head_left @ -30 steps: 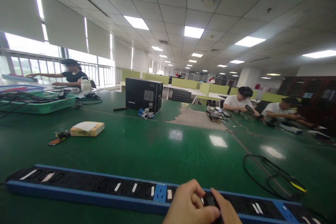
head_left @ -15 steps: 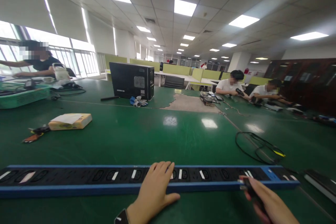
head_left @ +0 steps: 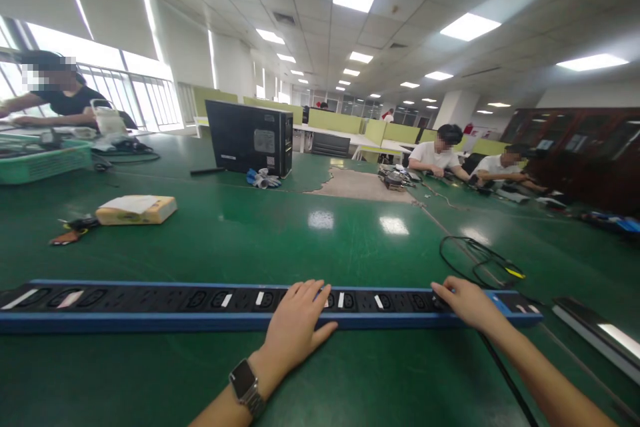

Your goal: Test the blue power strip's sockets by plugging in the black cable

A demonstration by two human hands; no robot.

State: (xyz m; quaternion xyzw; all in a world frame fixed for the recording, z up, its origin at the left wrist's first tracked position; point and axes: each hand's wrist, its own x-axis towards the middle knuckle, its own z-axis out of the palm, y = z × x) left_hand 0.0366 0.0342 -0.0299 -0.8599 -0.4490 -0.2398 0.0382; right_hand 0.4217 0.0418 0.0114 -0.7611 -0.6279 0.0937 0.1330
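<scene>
A long blue and black power strip (head_left: 165, 323), with a row of sockets and white labels, lies crosswise on the green table. My left hand (head_left: 299, 321) rests flat over its middle, fingers stretched across the sockets and thumb out to the side; it grips nothing. Near the strip's right end, my right hand (head_left: 466, 301) is closed on a black plug (head_left: 439, 301), which is at a socket there. How deep the plug sits is hidden by the fingers. Its black cord (head_left: 506, 373) trails from under my right hand toward the front edge of view.
Beyond the strip lie a coiled black cable (head_left: 480, 260), a tissue pack (head_left: 137, 211), a black computer case (head_left: 245, 137) and gloves (head_left: 263, 178). A green basket (head_left: 45, 163) stands far left. A long dark bar (head_left: 597, 330) is at right. Several people sit around.
My right hand has brought the plug forward and left, from in front of the strip onto its sockets. The left hand stays on the strip. The camera view has shifted slightly.
</scene>
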